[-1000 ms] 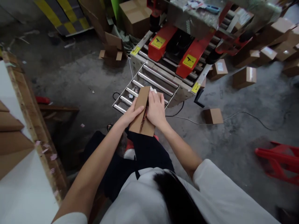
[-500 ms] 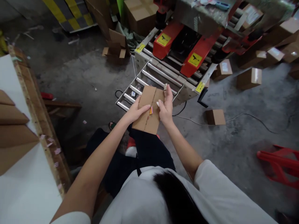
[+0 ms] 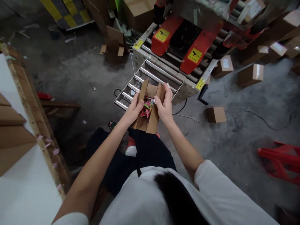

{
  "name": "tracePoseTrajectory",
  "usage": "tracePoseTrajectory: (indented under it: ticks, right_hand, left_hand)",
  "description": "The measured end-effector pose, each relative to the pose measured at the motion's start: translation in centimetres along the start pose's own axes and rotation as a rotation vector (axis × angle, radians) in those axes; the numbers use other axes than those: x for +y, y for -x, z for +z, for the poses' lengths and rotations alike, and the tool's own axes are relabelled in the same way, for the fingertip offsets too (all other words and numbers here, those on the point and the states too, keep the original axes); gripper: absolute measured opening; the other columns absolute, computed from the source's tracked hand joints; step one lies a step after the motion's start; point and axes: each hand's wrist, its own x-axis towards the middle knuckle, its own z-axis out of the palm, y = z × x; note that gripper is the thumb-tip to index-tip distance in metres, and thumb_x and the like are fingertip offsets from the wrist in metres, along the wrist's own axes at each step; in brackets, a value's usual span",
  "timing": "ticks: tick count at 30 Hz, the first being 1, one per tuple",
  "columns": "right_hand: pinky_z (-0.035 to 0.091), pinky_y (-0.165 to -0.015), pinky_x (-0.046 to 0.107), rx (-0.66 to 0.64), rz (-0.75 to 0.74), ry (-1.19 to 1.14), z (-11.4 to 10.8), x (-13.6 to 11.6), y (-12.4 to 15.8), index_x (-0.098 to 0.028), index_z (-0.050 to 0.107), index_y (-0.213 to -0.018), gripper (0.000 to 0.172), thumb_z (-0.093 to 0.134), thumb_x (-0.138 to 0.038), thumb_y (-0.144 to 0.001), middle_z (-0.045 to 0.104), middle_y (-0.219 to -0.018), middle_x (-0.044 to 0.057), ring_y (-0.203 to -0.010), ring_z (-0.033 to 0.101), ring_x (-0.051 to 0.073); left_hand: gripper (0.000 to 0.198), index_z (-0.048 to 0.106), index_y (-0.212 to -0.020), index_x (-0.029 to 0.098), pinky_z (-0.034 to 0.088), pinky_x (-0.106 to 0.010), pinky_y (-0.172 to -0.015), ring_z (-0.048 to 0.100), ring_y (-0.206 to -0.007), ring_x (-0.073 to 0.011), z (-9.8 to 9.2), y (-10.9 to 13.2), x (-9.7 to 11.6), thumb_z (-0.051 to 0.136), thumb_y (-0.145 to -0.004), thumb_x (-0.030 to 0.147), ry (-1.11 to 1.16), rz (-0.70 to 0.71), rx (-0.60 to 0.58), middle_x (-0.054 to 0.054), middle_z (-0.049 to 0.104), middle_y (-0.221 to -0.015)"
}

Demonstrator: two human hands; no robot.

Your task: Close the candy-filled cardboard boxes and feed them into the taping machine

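One head-worn camera looks forward and down at the held carton [image 3: 153, 121].

Left hand [image 3: 134, 110] and right hand [image 3: 164, 104] grip opposite sides of a small cardboard box [image 3: 153, 121], long flaps raised, thumbs at the opening. Colorful packets [image 3: 147, 106] inside. White coverings on some right fingertips. Roller conveyor [image 3: 161, 71] just beyond, red guards [image 3: 159, 47] with yellow danger stickers. Small carton [image 3: 215, 115] on gray floor [image 3: 234, 137], right. Folded cardboard [image 3: 14, 136] on white, wood-edged counter [image 3: 18, 193], left.
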Motion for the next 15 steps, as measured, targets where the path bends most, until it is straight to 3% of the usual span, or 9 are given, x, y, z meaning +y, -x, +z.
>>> tracePoseTrajectory:
  ticks: [3, 7, 11, 15]
  right_hand:
    - [0.030, -0.123, 0.055, -0.007, 0.017, -0.013, 0.0, -0.4, 0.0, -0.025, 0.015, -0.159, 0.064, 0.037, -0.047, -0.103, 0.030, -0.158, 0.016, -0.151, 0.026, 0.027]
    - [0.026, -0.124, 0.057, -0.010, 0.055, -0.051, 0.2, -0.6, 0.2, -0.027, 0.017, -0.158, 0.061, 0.036, -0.044, -0.103, 0.029, -0.159, 0.014, -0.152, 0.023, 0.027]
    - [0.025, -0.124, 0.056, 0.003, 0.061, -0.055, 0.6, -0.9, 0.5, -0.025, 0.017, -0.158, 0.060, 0.033, -0.044, -0.103, 0.026, -0.161, 0.014, -0.154, 0.019, 0.027]
    - [0.025, -0.124, 0.059, -0.027, 0.080, 0.019, 1.0, -1.3, 0.5, -0.024, 0.017, -0.160, 0.060, 0.028, -0.045, -0.105, 0.023, -0.162, 0.015, -0.155, 0.016, 0.030]
  left_hand:
    - [0.091, 0.029, -0.157, 0.022, 0.015, -0.051, -0.128, 0.021, -0.155, -0.0337, 0.1, 0.2, 0.7, 0.066, -0.085, 0.064, -0.214, 0.117, 0.010, -0.015, 0.028, -0.165]
    - [0.073, 0.029, -0.156, 0.025, 0.016, -0.050, -0.128, 0.025, -0.153, -0.0308, 0.6, 0.4, 0.7, 0.060, -0.093, 0.044, -0.364, 0.184, 0.046, -0.014, 0.031, -0.163]
    - [0.071, 0.032, -0.154, 0.023, 0.022, -0.054, -0.126, 0.026, -0.152, -0.0336, 1.6, 0.9, 0.6, 0.061, -0.090, 0.030, -0.514, 0.158, 0.097, -0.017, 0.027, -0.162]
    - [0.069, 0.034, -0.154, 0.024, 0.023, -0.055, -0.125, 0.023, -0.154, -0.0342, 1.7, 0.8, 0.5, 0.060, -0.090, 0.029, -0.517, 0.121, 0.104, -0.015, 0.025, -0.164]
